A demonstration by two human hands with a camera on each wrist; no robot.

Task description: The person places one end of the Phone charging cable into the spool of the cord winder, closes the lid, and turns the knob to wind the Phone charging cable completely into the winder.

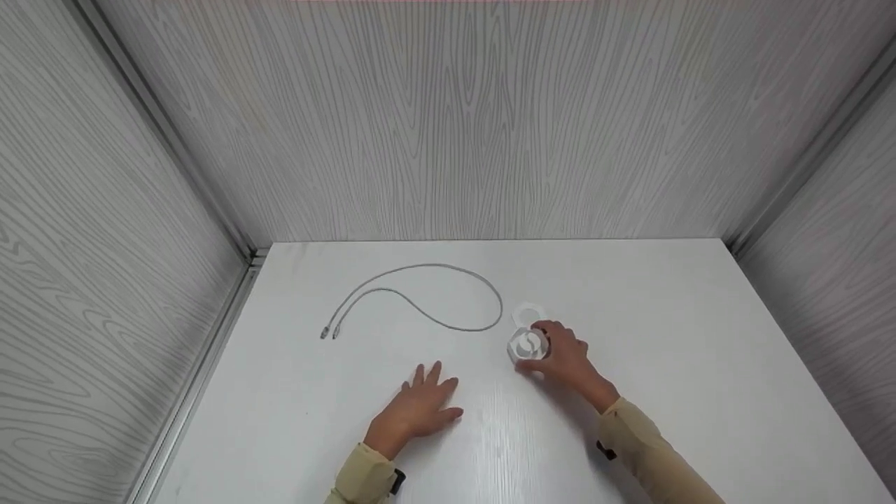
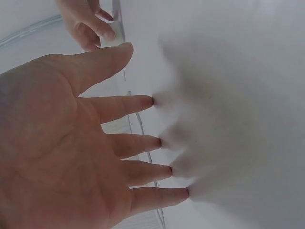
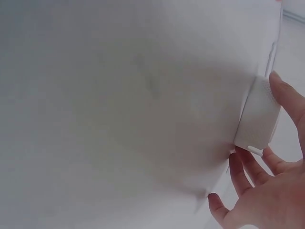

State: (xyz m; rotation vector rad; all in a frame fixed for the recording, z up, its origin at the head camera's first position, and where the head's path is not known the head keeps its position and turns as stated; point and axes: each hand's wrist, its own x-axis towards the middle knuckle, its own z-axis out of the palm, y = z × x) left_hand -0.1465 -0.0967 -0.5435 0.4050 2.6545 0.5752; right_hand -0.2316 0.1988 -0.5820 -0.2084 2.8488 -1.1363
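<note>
A small white hexagonal container stands on the table, and pale curved pieces show in its top. My right hand grips it from the right, thumb on the near side and fingers on the far side. In the right wrist view the container shows a dotted patch near the thumb. Just behind it lies a flat white hexagonal piece, perhaps a lid. My left hand has its fingers spread and holds nothing; in the left wrist view its fingertips touch the tabletop.
A grey cable lies in a loop left of the container, both plug ends toward the left. The white table is enclosed by wood-grain panels at the back and both sides.
</note>
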